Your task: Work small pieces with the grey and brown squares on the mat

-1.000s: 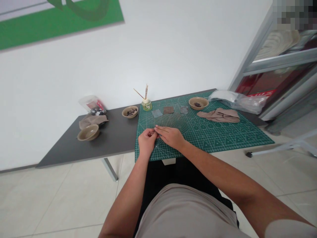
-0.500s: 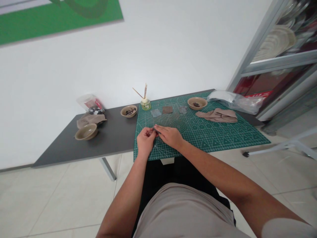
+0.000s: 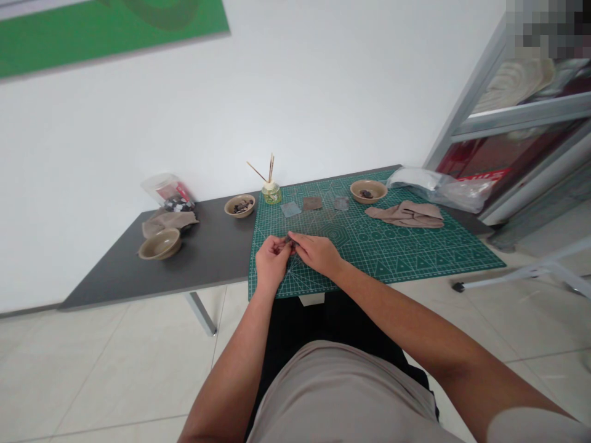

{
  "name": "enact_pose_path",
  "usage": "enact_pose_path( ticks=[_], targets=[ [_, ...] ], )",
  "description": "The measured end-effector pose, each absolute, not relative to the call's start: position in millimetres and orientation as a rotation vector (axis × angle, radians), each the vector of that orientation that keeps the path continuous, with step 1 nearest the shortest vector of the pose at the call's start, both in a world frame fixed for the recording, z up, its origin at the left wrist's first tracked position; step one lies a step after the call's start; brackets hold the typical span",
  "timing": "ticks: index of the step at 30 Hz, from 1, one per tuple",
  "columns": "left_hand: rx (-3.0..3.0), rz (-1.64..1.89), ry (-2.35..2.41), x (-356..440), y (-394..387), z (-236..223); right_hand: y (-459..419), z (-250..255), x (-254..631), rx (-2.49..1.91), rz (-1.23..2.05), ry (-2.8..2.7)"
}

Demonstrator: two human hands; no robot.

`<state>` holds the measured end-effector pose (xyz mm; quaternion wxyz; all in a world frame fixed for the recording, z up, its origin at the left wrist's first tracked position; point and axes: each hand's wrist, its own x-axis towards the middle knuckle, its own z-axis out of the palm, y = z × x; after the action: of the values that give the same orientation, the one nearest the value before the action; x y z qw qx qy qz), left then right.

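Observation:
Over the green cutting mat point(image 3: 392, 246), my left hand point(image 3: 271, 261) and my right hand point(image 3: 319, 253) meet, fingertips pressed together. Between them both pinch a small dark stone-like piece point(image 3: 290, 240), mostly hidden by the fingers; its exact kind is too small to make out. Just beyond lie three thin squares: a pale blue-grey square point(image 3: 290, 210), a brown square point(image 3: 312, 203) and a grey square point(image 3: 341, 203). A tan bowl point(image 3: 240, 213) holding several dark and pale pebbles is to the left. Another tan bowl point(image 3: 355, 191), with a few dark pebbles, stands at the back right.
On the grey table point(image 3: 212, 271), an empty-looking bowl point(image 3: 160, 251), a beige cloth point(image 3: 170, 221) and a tipped plastic jar point(image 3: 168, 189) are at left. A reed diffuser point(image 3: 272, 193) stands behind the mat. Rightward are a brown cloth point(image 3: 409, 215) and clear plastic packaging point(image 3: 438, 187).
My hands stay together in nearly the same place, with only slight movement of the right fingers at the small piece. The things on the table have not moved.

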<state>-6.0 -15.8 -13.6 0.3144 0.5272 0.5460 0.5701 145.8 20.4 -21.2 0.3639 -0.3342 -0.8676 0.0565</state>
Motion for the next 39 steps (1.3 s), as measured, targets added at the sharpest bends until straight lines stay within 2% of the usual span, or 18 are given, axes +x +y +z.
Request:
enact_pose_path(
  ticks=[5, 10, 16, 23, 31, 39],
  targets=[
    [1.524, 1.423, 1.616, -4.7, -18.9, -9.6, 19.0, -19.8, 147.0, -0.777, 0.1, -2.286],
    [1.358, 1.527, 1.422, -5.6, -16.6, -14.3, 18.9, -19.0, 146.6, -0.88, 0.117, -2.236],
    [1.448, 1.513, 1.503, -6.1, -16.8, -14.2, 18.1, -18.9, 148.1, -0.759, 0.118, -2.267],
    [1.504, 1.606, 1.465, -5.6, -18.2, -14.5, 24.2, -19.1, 145.9, -0.969, 0.237, -2.032],
    [1.5, 1.458, 1.543, -7.6, -11.3, -13.6, 30.4, -10.6, 151.2, -0.886, 0.492, -1.805],
    [1.597, 1.433, 1.577, -10.9, -9.3, -15.6, 30.6, -10.9, 150.5, -0.777, 0.551, -1.861]
  ],
)
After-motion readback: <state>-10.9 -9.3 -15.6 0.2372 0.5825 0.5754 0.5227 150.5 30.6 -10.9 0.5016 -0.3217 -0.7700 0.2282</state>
